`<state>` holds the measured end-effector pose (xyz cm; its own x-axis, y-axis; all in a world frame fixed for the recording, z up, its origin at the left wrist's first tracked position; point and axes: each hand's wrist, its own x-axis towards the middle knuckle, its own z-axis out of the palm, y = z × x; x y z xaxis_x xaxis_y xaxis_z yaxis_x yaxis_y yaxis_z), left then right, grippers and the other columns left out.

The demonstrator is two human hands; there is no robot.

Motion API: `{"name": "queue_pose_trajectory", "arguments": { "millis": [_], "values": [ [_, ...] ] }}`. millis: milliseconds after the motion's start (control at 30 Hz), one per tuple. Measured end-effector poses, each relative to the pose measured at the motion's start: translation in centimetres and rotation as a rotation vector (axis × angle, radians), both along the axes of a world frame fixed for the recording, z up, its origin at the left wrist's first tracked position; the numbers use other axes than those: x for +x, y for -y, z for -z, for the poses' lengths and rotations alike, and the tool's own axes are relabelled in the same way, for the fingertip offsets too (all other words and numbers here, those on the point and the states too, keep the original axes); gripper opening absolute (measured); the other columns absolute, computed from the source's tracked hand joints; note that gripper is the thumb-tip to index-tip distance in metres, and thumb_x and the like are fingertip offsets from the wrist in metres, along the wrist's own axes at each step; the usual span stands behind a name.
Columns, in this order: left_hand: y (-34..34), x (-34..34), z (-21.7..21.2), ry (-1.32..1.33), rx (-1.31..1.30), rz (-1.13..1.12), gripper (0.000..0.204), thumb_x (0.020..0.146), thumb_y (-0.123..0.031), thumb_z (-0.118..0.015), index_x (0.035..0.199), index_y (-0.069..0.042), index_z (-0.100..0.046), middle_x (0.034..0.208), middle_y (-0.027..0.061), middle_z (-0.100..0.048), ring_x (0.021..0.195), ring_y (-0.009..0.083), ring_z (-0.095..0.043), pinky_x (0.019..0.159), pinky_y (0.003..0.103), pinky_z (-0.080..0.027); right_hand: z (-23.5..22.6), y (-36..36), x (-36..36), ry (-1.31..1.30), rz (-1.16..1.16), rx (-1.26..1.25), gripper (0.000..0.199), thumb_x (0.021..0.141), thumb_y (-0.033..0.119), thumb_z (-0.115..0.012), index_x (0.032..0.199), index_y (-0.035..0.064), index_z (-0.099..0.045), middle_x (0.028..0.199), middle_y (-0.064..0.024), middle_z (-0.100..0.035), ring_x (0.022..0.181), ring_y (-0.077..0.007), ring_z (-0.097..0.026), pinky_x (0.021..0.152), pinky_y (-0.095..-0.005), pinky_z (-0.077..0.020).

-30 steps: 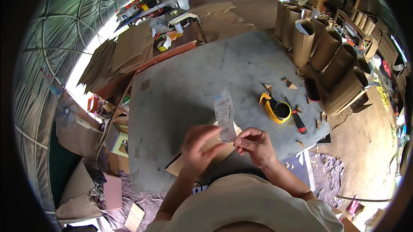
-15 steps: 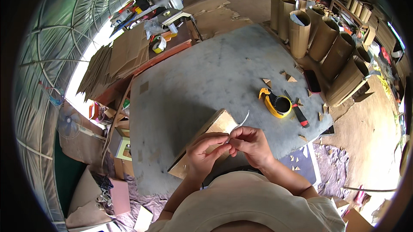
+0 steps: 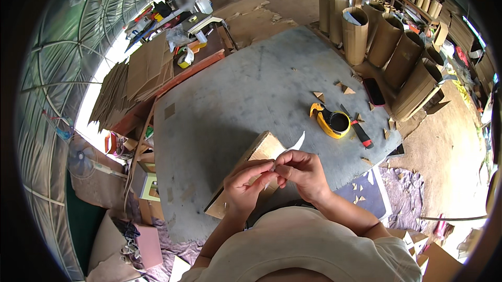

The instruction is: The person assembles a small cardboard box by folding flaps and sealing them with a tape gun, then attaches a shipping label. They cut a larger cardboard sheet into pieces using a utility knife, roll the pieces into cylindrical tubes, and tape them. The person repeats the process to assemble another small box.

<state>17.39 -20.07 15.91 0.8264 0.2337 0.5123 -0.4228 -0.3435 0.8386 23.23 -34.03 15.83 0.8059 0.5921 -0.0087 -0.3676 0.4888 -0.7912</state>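
I see the white paper slip (image 3: 297, 142) near the cardboard box (image 3: 266, 147), right hand (image 3: 304, 176) grip pinched tight on it; left hand (image 3: 244, 183) grip, I can't tell. Probably light, floppy (tearable, too): hold its edges.

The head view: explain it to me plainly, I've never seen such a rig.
There is no machine here: a person works with bare hands. A wide fisheye camera on their head looks down, so straight edges bend. The left hand and right hand meet, pinching a thin white slip above a cardboard box. The box lies on a grey table. To the right are a yellow tape dispenser, a knife with a red-and-black handle and small cardboard scraps.
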Motion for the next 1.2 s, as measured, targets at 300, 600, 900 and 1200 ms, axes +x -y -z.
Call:
{"name": "queue_pose_trajectory", "arguments": {
  "millis": [300, 600, 900, 1200],
  "values": [
    [-0.7, -1.1, 0.5, -0.209, -0.733, 0.144, 0.013, 0.083, -0.002, -0.055, 0.093, 0.003, -0.061, 0.092, 0.0095, -0.062, 0.085, 0.0168, -0.059, 0.079, 0.03, -0.046, 0.5, -0.4, -0.8, 0.076, -0.012, 0.013, 0.007, 0.081, 0.002, -0.053, 0.086, 0.0003, -0.056, 0.077, -0.005, -0.058, 0.059, -0.0122, -0.055, 0.054, -0.0243, -0.0465],
    [-0.5, -0.9, 1.2, -0.245, -0.749, 0.01, 0.012, 0.084, -0.006, -0.053, 0.092, 0.002, -0.058, 0.089, 0.0088, -0.059, 0.081, 0.0151, -0.056, 0.073, 0.025, -0.045, 2.1, -0.1, -0.9, -0.104, 0.01, 0.24, 0.02, 0.082, 0.001, -0.054, 0.102, 0.0014, -0.052, 0.097, -0.0098, -0.059, 0.087, -0.0173, -0.06, 0.079, -0.0269, -0.0492],
    [-1.8, 0.5, 1.0, -0.304, -0.637, -0.086, 0.022, 0.088, -0.016, -0.052, 0.101, 0.002, -0.051, 0.1, 0.0113, -0.055, 0.093, 0.0221, -0.054, 0.084, 0.035, -0.043, 11.0, 13.6, 2.2, -0.004, 0.357, -0.412, 0.011, 0.079, 0.004, -0.058, 0.089, -0.0002, -0.057, 0.06, -0.0011, -0.05, 0.049, -0.0076, -0.046, 0.044, -0.023, -0.0377],
    [4.2, 4.4, 2.7, -0.486, -0.536, -0.037, 0.024, 0.088, -0.015, -0.05, 0.104, 0.003, -0.051, 0.101, 0.0128, -0.057, 0.093, 0.0222, -0.057, 0.08, 0.032, -0.045, 30.7, 33.5, -0.8, -0.952, 1.266, -0.626, 0.019, 0.077, 0.001, -0.046, 0.092, 0.0034, -0.057, 0.064, -0.0103, -0.058, 0.042, -0.0169, -0.053, 0.034, -0.0272, -0.0408]
  ]
}}
